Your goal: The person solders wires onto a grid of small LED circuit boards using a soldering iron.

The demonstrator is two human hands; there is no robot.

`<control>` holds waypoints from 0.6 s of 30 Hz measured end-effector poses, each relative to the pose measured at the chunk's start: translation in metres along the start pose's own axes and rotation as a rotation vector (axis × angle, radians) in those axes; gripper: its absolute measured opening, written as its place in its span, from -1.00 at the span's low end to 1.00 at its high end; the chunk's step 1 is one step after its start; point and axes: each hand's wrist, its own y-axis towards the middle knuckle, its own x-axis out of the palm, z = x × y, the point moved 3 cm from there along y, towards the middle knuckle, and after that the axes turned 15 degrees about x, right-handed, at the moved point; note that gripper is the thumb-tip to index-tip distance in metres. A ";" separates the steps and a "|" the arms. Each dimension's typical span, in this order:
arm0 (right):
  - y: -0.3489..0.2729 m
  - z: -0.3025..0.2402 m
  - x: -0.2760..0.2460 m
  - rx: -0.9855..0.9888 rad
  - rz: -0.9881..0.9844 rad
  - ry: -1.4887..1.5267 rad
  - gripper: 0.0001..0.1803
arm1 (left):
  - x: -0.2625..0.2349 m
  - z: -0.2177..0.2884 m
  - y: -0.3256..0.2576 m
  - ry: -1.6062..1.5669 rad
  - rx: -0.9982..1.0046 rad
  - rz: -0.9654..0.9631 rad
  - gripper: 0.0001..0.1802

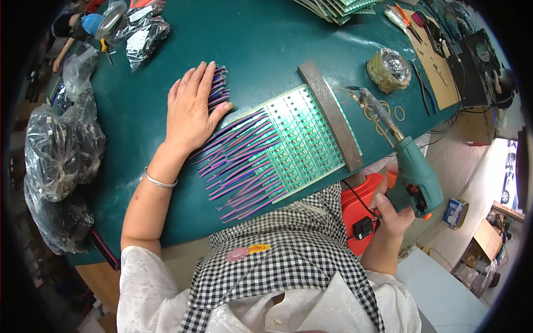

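My left hand (pixel 191 108) lies flat, fingers together, on a loose bundle of purple, red and blue wires (pixel 218 87) on the dark green table (pixel 261 39). Beside it, a green circuit board panel (pixel 300 136) has many coloured wires (pixel 244 164) attached along its near edge. A grey metal bar (pixel 330 114) lies across the panel's far side. My right hand (pixel 391 208) grips the handle of a teal soldering gun (pixel 413 175) at the table's right edge, with the long tip (pixel 372 102) pointing toward the bar's far end.
Clear plastic bags of small parts (pixel 61 147) pile up at the left edge, more bags (pixel 141 30) at the back left. A tip-cleaning wire ball (pixel 388 69), rubber bands (pixel 388 114), stacked green boards (pixel 338 8) and hand tools (pixel 411 22) sit at the back right. A red box (pixel 363 191) stands below the table.
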 end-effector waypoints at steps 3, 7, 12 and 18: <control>0.004 -0.006 0.010 -0.089 -0.040 -0.035 -0.32 | -0.007 -0.008 -0.004 -0.167 0.000 0.125 -0.03; -0.006 -0.020 0.004 -0.018 0.029 -0.152 -0.34 | -0.023 -0.011 -0.017 -0.165 0.043 0.245 -0.14; -0.017 -0.032 0.001 -0.044 0.100 -0.055 -0.36 | -0.019 -0.005 -0.011 -0.055 0.075 0.309 -0.64; -0.032 -0.013 0.004 -0.123 -0.018 -0.165 -0.32 | -0.012 -0.010 -0.006 -0.186 0.087 0.386 -0.83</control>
